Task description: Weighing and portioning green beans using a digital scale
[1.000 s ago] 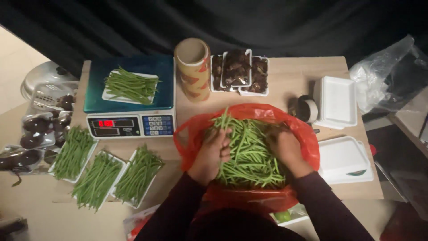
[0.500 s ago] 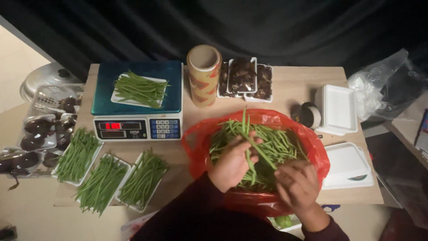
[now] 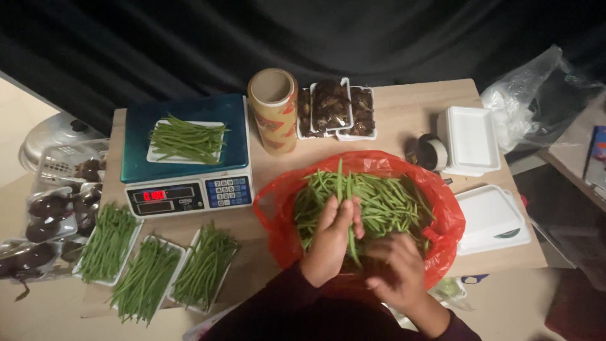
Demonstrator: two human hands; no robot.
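A: While the left hand (image 3: 329,243) sits over the red plastic bag (image 3: 442,243), what does it hold?

B: Item 1: a small bunch of green beans (image 3: 344,208), pinched between thumb and curled fingers. Their long axis runs away from the person, tips standing up past the knuckles, stalk ends hanging below the palm.

A: And the right hand (image 3: 394,268)?

B: Item 2: right hand, just beside the left and nearer the body, fingers bent down into the loose bean pile (image 3: 385,202). Whether it grips any beans I cannot tell; the fingertips are buried.

A: Where does the pile lie from the hands?

B: Directly under and beyond both; most beans lie with their length slanting away from the right hand. The left hand is the nearer one to the lifted bunch, being the one that holds it.

A: Rest of the bench?

B: Item 3: electronic scale (image 3: 189,189), well to the left of the left hand, carrying 1 white tray of beans (image 3: 187,140). Item 4: 3 filled bean trays (image 3: 151,265), left of the left hand and nearer the body. Item 5: roll of cling film (image 3: 273,110), upright, beyond the left hand. Item 6: trays of dark wrapped produce (image 3: 338,110), beyond both hands. Item 7: stack of empty white foam trays (image 3: 470,139), beyond and right of the right hand, tape roll (image 3: 432,151) beside it.
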